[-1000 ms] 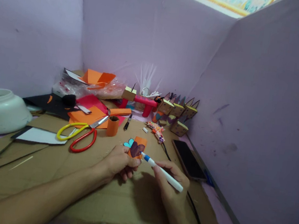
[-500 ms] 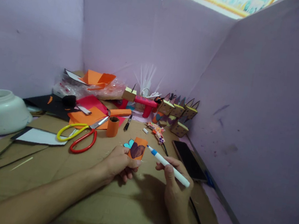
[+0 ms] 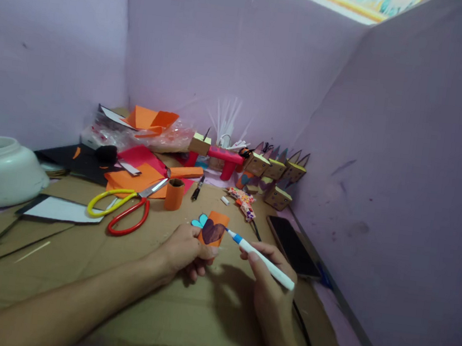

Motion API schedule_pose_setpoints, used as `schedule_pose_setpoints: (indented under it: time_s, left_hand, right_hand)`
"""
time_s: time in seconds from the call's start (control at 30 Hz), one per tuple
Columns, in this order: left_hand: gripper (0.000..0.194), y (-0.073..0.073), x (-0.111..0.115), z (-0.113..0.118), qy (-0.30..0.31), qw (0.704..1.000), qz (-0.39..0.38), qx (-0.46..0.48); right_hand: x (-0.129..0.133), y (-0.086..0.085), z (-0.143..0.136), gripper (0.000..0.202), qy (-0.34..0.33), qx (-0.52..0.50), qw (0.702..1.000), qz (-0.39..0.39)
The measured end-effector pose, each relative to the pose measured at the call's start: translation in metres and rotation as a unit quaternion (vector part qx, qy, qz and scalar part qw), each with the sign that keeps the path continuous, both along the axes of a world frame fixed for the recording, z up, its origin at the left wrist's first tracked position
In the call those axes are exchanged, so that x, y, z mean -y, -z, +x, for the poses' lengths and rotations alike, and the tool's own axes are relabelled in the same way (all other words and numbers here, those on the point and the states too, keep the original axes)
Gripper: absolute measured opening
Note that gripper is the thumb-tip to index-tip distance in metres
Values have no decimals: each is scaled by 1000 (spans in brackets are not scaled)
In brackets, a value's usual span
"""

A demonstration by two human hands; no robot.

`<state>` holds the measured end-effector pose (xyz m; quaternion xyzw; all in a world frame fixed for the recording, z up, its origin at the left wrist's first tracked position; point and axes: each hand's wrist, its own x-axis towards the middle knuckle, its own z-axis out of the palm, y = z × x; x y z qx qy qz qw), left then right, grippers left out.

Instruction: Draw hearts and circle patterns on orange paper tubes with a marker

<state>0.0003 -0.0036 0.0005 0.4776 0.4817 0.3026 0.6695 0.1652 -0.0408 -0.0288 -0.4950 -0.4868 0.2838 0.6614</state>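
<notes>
Between the thumb and fingers of my left hand (image 3: pixel 190 252) is an orange paper tube (image 3: pixel 219 220), held above the cardboard. A dark purple heart (image 3: pixel 212 232) covers much of its front, and a light-blue heart-shaped piece (image 3: pixel 199 221) sticks out at its left side. My right hand (image 3: pixel 271 273) is closed around a white marker (image 3: pixel 268 264) with a blue collar. The marker's tip is at the right edge of the dark heart; whether it touches the paper I cannot tell for sure.
Scissors (image 3: pixel 131 211) with yellow and red handles lie left of my hands, beside a standing orange tube (image 3: pixel 174 194). A phone (image 3: pixel 292 247) and a glue gun (image 3: pixel 245 204) lie to the right. Farther back are small box figures (image 3: pixel 277 197); a white pot (image 3: pixel 1 173) stands far left.
My right hand has brought the marker's tip slightly left and down, from beside the tube onto the edge of the dark heart. The left hand keeps its hold on the tube.
</notes>
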Motion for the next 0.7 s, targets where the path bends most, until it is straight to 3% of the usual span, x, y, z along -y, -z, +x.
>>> schedule_pose_setpoints:
  time_s: [0.43, 0.7]
  left_hand:
    - [23, 0, 0, 0, 9, 1000, 2, 1]
    - [25, -2, 0, -1, 7, 1000, -4, 6]
  right_hand:
    - [6, -9, -4, 27, -19, 57, 995, -78]
    - [3, -3, -1, 23, -26, 13, 999, -32]
